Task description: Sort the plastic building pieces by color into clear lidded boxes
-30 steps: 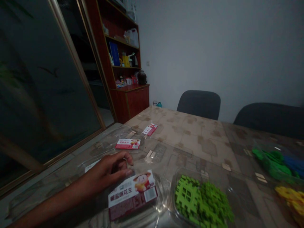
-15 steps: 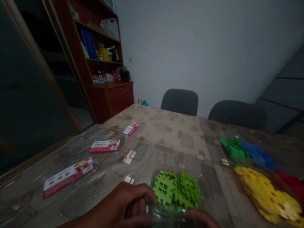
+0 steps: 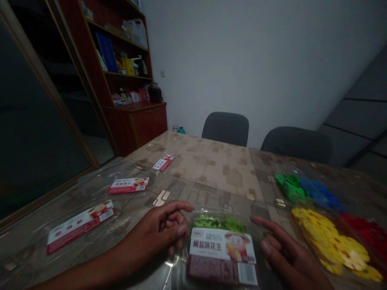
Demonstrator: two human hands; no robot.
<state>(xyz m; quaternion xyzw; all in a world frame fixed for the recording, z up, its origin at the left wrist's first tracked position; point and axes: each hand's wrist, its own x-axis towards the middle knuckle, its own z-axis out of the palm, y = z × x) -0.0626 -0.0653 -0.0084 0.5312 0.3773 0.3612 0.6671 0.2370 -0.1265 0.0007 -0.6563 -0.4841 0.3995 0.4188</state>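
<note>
A clear plastic box with green interlocking pieces inside lies at the near edge of the table. Its lid carries a white and dark red label. My left hand grips the box's left side, thumb on the lid's edge and fingers curled. My right hand touches the box's right side with index finger stretched along it and the other fingers bent.
Three more labelled clear lids lie on the patterned table to the left. Piles of green, blue, yellow and red pieces sit right. Two dark chairs stand behind; a shelf cabinet far left.
The labelled lid now lies over the box of green pieces, where the pieces were uncovered before. My right hand has come up beside the box. The view has dropped slightly.
</note>
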